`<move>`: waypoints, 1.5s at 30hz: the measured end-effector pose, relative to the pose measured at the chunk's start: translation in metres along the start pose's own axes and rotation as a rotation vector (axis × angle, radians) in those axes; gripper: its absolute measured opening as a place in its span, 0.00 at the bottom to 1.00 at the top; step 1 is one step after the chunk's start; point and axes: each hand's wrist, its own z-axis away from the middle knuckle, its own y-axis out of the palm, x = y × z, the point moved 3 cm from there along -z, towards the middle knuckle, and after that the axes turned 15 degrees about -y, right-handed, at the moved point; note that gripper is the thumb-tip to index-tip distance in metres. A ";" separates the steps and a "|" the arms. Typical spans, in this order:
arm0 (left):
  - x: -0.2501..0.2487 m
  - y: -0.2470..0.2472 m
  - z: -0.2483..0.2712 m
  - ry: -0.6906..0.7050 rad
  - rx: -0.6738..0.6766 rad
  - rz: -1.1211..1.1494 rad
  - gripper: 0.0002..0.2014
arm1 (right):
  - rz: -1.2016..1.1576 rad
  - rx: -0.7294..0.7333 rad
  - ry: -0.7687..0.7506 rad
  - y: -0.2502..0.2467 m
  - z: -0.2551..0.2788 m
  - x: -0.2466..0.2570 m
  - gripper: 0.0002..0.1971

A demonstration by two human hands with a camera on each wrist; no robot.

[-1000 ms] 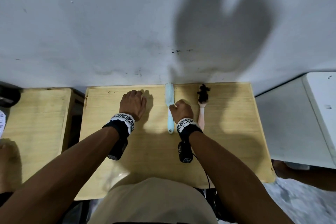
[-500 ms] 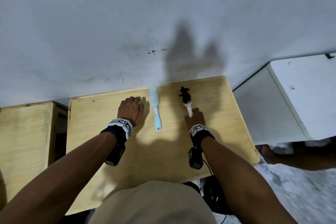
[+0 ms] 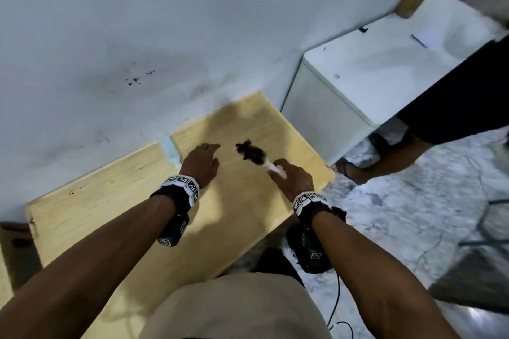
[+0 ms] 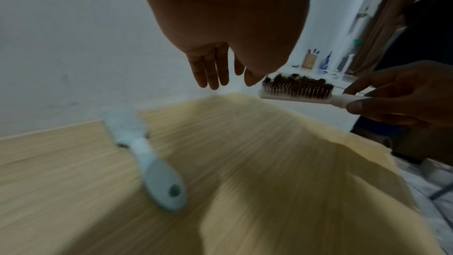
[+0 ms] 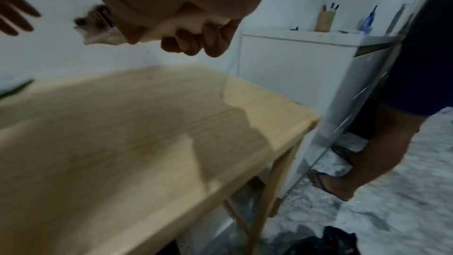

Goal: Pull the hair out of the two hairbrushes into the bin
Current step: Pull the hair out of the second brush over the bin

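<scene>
My right hand [image 3: 289, 177] grips the handle of a white hairbrush [image 3: 257, 158], lifted above the wooden table [image 3: 110, 201]. Dark hair [image 4: 297, 82] is matted thick in its bristles, which face up. My left hand [image 3: 201, 162] hovers just left of the brush head with straight fingers [image 4: 210, 69] and holds nothing. A light blue hairbrush [image 4: 152, 164] lies on the table by the wall, mostly hidden behind my left hand in the head view [image 3: 169, 147]. A black bag [image 5: 326, 243] on the floor under the table's right side may be the bin.
A white cabinet [image 3: 371, 69] stands right of the table, with a pen holder [image 3: 410, 3] on top. Another person's leg and sandalled foot [image 5: 333, 183] stand beside it. A second wooden table [image 3: 4, 270] sits at the far left. The wall runs along the table's back edge.
My right hand has lifted the white brush off the table and toward the right. My left hand rose from the table and reached toward the brush head. The view swung right.
</scene>
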 end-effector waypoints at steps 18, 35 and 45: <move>-0.253 0.105 0.046 0.392 0.345 -0.043 0.33 | 0.026 -0.135 -0.026 -0.086 0.143 -0.173 0.19; -0.394 0.177 0.072 0.518 0.324 -0.222 0.12 | 0.151 -0.344 -0.179 -0.150 0.217 -0.286 0.17; -0.408 0.166 0.047 0.519 0.383 -0.224 0.07 | 0.231 -0.404 -0.119 -0.159 0.208 -0.274 0.17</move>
